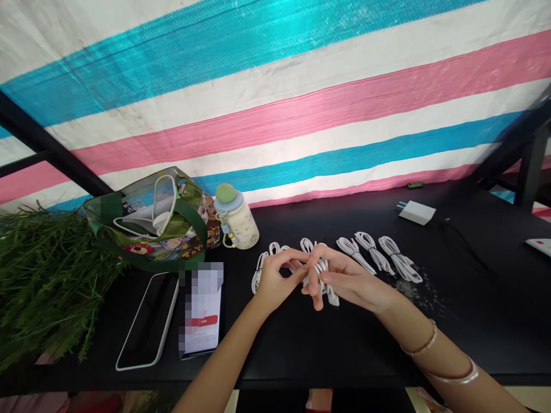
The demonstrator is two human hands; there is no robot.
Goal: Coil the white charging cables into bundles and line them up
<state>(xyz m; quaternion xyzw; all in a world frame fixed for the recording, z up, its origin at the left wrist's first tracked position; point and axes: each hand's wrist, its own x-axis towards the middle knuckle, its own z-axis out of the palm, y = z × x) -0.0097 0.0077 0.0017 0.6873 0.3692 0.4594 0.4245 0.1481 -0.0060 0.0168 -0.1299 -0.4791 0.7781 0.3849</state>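
My left hand (275, 279) and my right hand (348, 278) meet over a coiled white cable (322, 274) on the black table (301, 350). Fingers of both hands pinch the coil, partly hiding it. Its white plug end (332, 296) points toward me. Another white coil (259, 272) lies just beyond my left hand, partly covered by it. To the right of my right hand sit several bundled white cables (374, 253), each looped and tied. None of them touches my hand.
Left of my hands lie a white-edged phone (148, 319) and a phone with a blurred screen (202, 310). Behind them stand a clear cartoon-print bag (146, 221) and a cream bottle (236, 219). Green foliage (47, 281) spills in from the left. A white charger (417, 212) stands at the back right, before a striped tarp (275, 115).
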